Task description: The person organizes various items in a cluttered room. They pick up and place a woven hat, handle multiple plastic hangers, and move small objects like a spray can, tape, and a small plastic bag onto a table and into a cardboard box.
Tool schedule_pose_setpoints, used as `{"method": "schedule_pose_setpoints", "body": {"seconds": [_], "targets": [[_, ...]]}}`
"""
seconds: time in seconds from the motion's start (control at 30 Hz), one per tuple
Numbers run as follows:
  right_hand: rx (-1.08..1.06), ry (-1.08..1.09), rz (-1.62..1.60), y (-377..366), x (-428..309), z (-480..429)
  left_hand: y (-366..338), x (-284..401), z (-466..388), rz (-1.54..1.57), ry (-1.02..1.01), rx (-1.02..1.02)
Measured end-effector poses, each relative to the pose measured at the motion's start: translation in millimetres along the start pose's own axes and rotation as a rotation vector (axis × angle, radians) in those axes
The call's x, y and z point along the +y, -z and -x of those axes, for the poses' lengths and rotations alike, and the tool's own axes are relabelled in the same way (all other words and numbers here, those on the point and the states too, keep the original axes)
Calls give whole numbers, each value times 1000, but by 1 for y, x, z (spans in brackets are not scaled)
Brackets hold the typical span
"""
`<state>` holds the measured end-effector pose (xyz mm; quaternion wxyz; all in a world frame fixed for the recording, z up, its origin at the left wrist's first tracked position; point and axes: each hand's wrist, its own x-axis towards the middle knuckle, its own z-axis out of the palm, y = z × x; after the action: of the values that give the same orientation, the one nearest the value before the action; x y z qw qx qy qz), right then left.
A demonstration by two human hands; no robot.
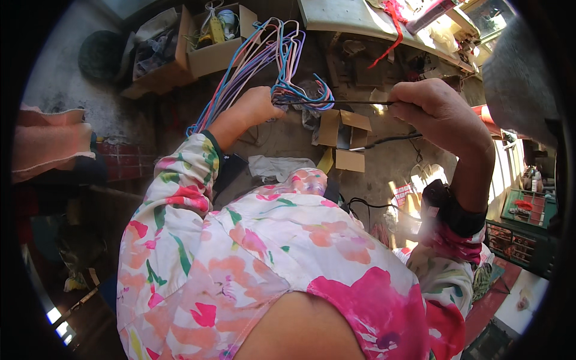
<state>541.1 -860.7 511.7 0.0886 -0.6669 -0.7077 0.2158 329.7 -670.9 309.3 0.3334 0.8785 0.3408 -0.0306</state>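
My left hand [256, 105] grips a bundle of coated wire clothes hangers [245, 63] in blue, pink, purple and white, close to where their necks gather. The hanger hooks [321, 96] curl out to the right of that hand. A thin dark cord [355, 102] runs taut from the necks to my right hand [434, 105], which pinches it between thumb and fingers. Whether the cord loops fully around the necks is hidden by my left hand and the hooks.
Beyond the hangers stand cardboard boxes [211, 56] of mixed items. An open small carton [346, 130] sits below the cord. A pale tabletop [355, 20] spans the far side, with a red ribbon [396, 38] hanging off it. Green plastic crates [517, 243] are at right.
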Motion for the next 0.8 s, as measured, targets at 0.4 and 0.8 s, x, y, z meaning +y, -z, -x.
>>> {"method": "schedule_pose_setpoints", "body": {"seconds": [0.4, 0.8], "targets": [[684, 538, 41, 3, -25, -118, -49, -15, 4, 127, 151, -413], [-455, -303, -1063, -174, 71, -31, -33, 25, 18, 902, 122, -591]]}}
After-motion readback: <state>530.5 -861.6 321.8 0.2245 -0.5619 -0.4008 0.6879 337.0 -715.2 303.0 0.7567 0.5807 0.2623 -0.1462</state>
